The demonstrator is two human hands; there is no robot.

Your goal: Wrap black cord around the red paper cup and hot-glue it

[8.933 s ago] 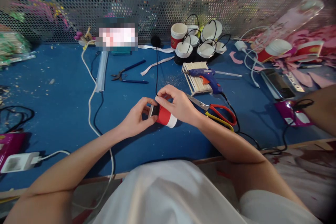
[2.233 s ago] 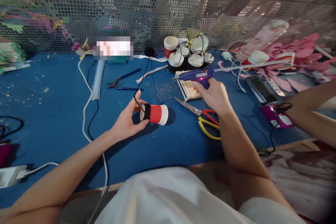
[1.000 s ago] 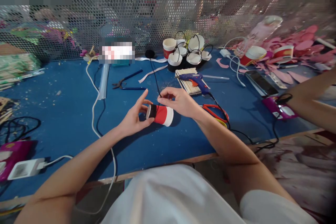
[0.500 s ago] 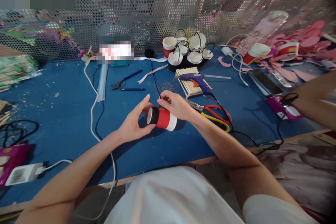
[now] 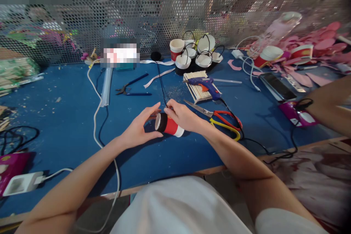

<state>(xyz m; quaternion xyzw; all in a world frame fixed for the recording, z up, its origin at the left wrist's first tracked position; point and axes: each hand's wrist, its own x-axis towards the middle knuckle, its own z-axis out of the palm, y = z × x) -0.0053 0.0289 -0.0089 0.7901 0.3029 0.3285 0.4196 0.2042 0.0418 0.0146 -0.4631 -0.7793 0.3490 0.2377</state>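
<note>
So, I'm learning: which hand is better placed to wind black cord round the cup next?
Likely the right hand: its fingertips hold the cord, while the left hand curves around the cup.

One red paper cup [image 5: 172,127], white at its wider end, is on its side over the blue table [image 5: 142,162], narrower end leftward and wrapped in black yarn [image 5: 163,121], which also extends in a nearly straight line to a dark ball [image 5: 156,56] near the rear edge.
</note>
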